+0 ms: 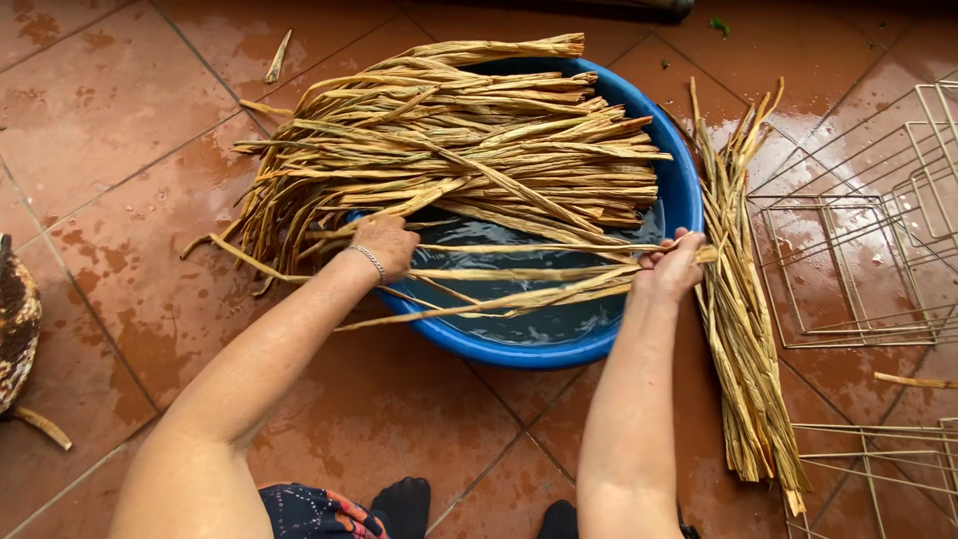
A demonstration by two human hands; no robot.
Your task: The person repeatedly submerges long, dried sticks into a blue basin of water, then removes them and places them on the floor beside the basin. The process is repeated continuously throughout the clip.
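A blue round basin (679, 190) of water stands on the wet tiled floor. A thick bundle of long dried tan plant strips (469, 140) lies across its far half and hangs over the left rim. My left hand (384, 245), with a thin bracelet on the wrist, grips several of these strips at the basin's left edge. My right hand (674, 265) holds the other ends of a few strips (519, 274) stretched across the water at the right rim.
A second pile of strips (743, 309) lies on the tiles right of the basin. Wire frames (858, 250) rest at the far right. A dark rounded object (15, 319) sits at the left edge. Loose strip scraps (277, 55) lie behind the basin.
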